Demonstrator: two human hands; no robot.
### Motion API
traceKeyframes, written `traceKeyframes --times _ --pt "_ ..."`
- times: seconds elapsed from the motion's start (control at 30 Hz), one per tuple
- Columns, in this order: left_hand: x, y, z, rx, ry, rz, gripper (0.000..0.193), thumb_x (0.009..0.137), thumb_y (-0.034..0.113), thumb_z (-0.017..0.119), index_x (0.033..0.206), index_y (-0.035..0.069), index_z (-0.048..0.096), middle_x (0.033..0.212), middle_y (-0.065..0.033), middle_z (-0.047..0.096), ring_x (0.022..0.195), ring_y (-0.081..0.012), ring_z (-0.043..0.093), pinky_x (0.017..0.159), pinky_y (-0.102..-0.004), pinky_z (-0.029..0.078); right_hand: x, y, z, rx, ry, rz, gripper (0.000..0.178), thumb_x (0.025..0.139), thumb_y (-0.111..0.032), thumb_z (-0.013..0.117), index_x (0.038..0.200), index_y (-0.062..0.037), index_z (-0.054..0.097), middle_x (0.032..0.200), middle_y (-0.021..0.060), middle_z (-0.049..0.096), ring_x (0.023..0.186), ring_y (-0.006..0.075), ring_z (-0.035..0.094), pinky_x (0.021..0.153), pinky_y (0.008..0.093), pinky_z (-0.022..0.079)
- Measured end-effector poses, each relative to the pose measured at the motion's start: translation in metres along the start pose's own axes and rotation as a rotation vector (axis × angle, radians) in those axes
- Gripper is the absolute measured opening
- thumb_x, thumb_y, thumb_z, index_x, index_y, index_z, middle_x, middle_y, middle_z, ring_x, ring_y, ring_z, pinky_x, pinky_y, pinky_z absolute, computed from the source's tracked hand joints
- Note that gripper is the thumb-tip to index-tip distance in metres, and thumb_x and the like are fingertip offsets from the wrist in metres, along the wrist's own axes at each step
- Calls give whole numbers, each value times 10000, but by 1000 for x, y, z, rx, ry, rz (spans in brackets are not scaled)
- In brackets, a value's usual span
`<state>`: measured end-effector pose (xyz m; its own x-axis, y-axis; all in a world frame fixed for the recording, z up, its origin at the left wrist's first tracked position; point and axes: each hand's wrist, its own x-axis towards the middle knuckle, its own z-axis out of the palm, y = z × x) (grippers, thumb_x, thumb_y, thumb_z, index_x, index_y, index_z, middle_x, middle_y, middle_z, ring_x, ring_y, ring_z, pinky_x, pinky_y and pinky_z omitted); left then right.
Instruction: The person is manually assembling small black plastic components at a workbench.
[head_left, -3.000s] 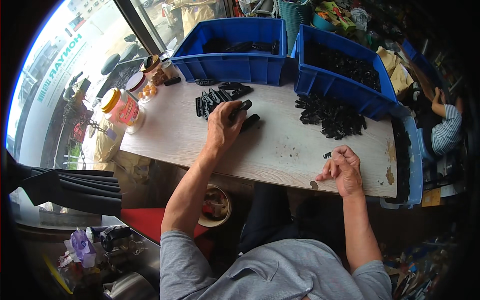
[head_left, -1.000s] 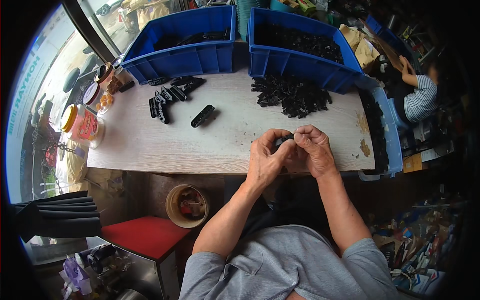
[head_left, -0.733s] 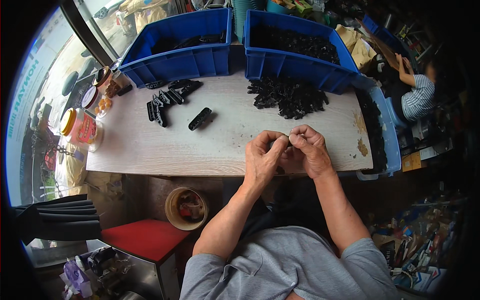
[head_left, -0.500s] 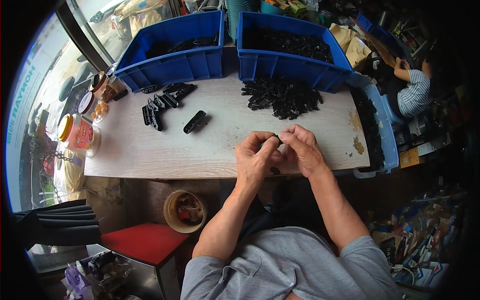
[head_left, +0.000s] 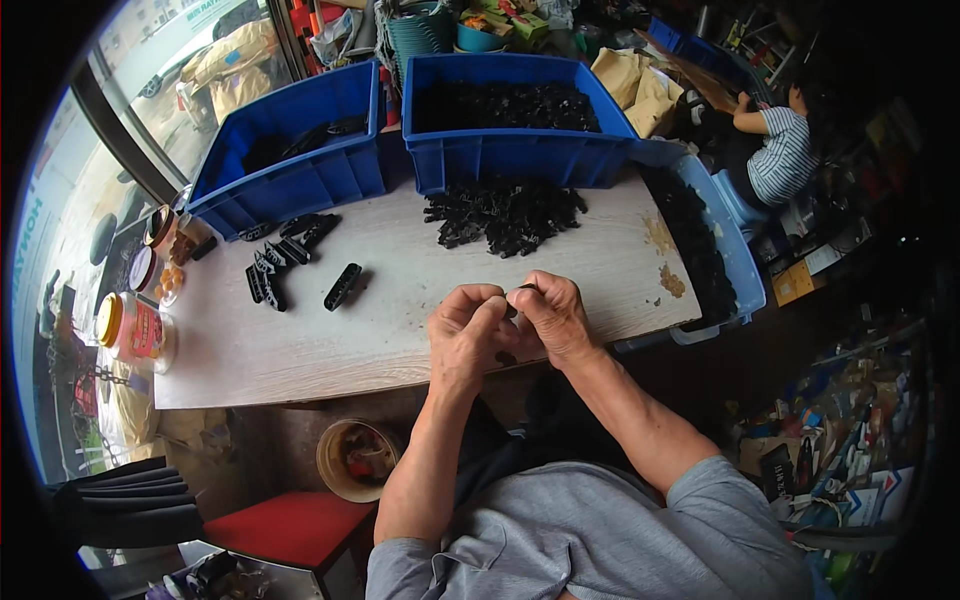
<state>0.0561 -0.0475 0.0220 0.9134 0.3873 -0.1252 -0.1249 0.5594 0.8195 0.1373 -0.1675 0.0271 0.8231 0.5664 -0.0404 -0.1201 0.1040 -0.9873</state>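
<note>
Close to the table's front edge, my left hand (head_left: 462, 335) and my right hand (head_left: 555, 320) meet, thumbs and fingertips pinched together. Between them is a small black plastic part (head_left: 512, 308), mostly covered by the fingers. A heap of small black plastic parts (head_left: 505, 215) lies just beyond my hands. To their left, a single oblong black plastic piece (head_left: 343, 287) rests by itself on the table. Farther left sits a loose cluster of similar oblong pieces (head_left: 266, 275).
Two blue bins (head_left: 520, 165) (head_left: 300, 180) holding black parts stand along the pale table's (head_left: 300, 355) back. Jars (head_left: 138, 335) line its left edge. A translucent tub (head_left: 745, 280) stands at the right, a bucket (head_left: 330, 465) below. Another person (head_left: 785, 150) sits at far right.
The view has turned, so the table and bins appear shifted left and lower. My hands stay together around the small part, with slightly altered finger positions.
</note>
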Motion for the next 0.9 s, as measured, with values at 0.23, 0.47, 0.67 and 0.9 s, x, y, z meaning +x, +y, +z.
traceKeyframes --times 0.23,0.47,0.67,0.9 --pt "34 4 -23 849 157 492 249 906 194 683 1062 1 659 739 -71 665 688 -149 649 627 -282 522 -3 -23 -35 137 215 131 291 864 -235 624 649 -138 454 464 -36 323 432 126 485 534 418 587" --pt "72 19 -33 1593 296 692 158 822 182 677 943 83 703 852 -92 678 837 -293 619 759 -391 497 33 -67 -126 138 706 48 321 850 -342 669 803 -63 517 446 8 333 432 188 485 602 534 596" --pt "76 9 -32 1673 294 756 141 801 160 659 923 88 667 905 -100 648 878 -303 603 755 -415 503 62 -94 -172 98 875 -25 471 840 -387 685 1075 -2 550 489 14 345 532 202 517 654 525 588" --pt "68 6 -35 1700 133 788 121 824 90 615 943 80 595 860 -106 613 840 -310 589 692 -423 505 50 -51 -112 8 566 163 295 851 -298 684 989 -55 588 476 -2 361 497 165 535 614 496 604"
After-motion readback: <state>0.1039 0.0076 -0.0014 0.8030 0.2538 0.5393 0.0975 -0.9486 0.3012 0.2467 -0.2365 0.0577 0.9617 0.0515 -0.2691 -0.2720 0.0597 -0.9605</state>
